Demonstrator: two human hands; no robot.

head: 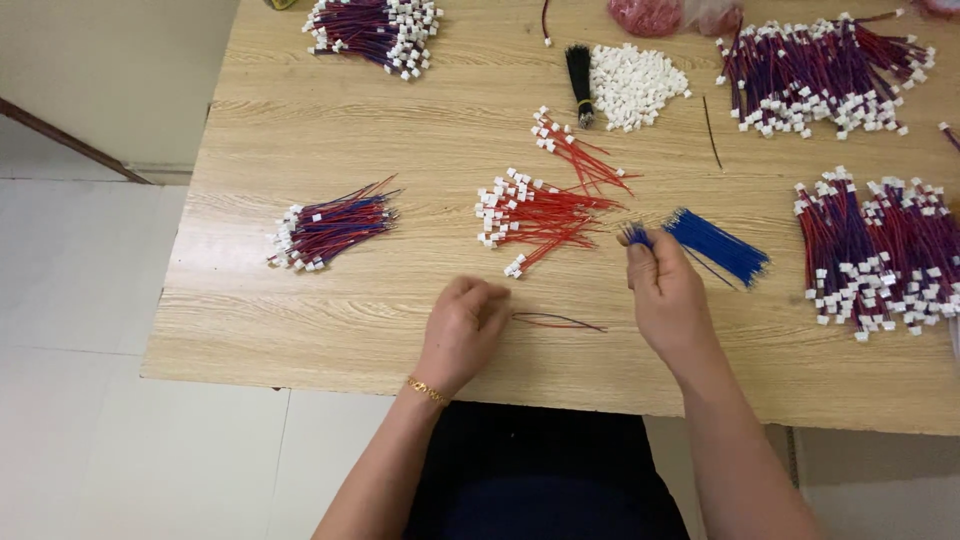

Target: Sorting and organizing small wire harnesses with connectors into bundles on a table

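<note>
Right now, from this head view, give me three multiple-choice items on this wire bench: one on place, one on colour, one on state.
1. Where does the pile of loose white connectors lie?
A. far side of the table
B. on the floor
C. in the person's lap

2. What colour are the wires pinched in the right hand?
A. yellow
B. blue
C. green

3. How is the left hand placed?
A. raised off the table
B. resting on the table, fingers curled
C. out of view

Answers: 1 A, the pile sits near the far edge. 2 B, blue wires fan from its fingertips. 3 B, it lies knuckles up beside a wire pair.
</note>
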